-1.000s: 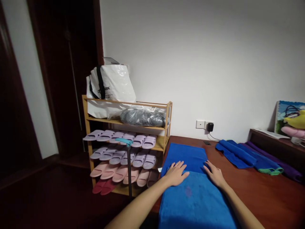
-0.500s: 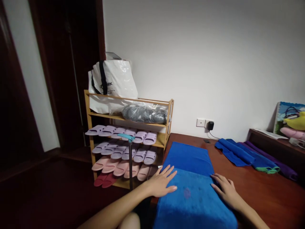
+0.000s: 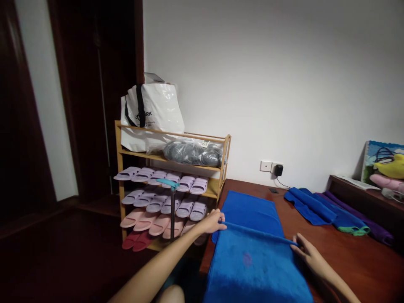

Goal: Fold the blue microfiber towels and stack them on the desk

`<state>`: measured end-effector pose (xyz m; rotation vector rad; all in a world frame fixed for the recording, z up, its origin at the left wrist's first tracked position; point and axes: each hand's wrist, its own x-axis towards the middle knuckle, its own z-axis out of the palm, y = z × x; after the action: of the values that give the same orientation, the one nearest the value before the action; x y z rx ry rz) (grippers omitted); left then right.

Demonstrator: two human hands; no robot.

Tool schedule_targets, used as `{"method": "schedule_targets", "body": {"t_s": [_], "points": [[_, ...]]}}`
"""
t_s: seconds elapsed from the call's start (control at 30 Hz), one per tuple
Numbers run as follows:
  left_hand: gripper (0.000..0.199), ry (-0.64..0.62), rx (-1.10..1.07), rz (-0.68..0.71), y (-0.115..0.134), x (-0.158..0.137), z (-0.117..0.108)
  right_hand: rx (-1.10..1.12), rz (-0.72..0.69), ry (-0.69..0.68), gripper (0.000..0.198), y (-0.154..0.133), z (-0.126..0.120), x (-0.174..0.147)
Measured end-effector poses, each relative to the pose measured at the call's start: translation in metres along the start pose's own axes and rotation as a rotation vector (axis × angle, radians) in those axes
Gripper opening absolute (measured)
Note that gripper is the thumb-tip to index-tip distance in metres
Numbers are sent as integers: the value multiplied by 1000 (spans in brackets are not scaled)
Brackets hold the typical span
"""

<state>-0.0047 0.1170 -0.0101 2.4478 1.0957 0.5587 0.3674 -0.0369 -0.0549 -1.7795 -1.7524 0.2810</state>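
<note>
A blue towel [image 3: 252, 263] with a small purple stain lies lengthwise on the brown table [image 3: 344, 261]. Its near layer has a straight edge across the middle, and a darker blue section [image 3: 252, 210] shows flat beyond it. My left hand [image 3: 214, 221] pinches the left corner of that edge between thumb and fingers. At the right corner, my right hand [image 3: 304, 248] grips the same edge. Between the two hands the edge is stretched taut and slightly raised.
Rolled blue cloths [image 3: 311, 206] and a purple cloth [image 3: 375, 231] lie at the table's right. A wooden shoe rack [image 3: 225, 160] with slippers [image 3: 186, 184] stands left, a white bag [image 3: 158, 105] on top. A blue-topped pole [image 3: 172, 214] stands before it. A black plug [image 3: 278, 170] sits in the wall.
Both hands were lying spread on the towel; now their fingers have closed on its two corners. The near layer's edge has lifted a little and drawn tight.
</note>
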Motion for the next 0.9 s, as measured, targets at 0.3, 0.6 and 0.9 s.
{"method": "schedule_targets", "body": {"t_s": [0.3, 0.6, 0.9], "points": [[32, 510, -767, 100, 62, -38, -17, 571, 131, 325, 50, -58, -48, -34], [21, 1012, -557, 309, 128, -33, -62, 202, 2, 1066, 44, -130, -85, -32], [24, 1093, -497, 486, 158, -9, -126, 136, -157, 1130, 42, -159, -133, -5]]}}
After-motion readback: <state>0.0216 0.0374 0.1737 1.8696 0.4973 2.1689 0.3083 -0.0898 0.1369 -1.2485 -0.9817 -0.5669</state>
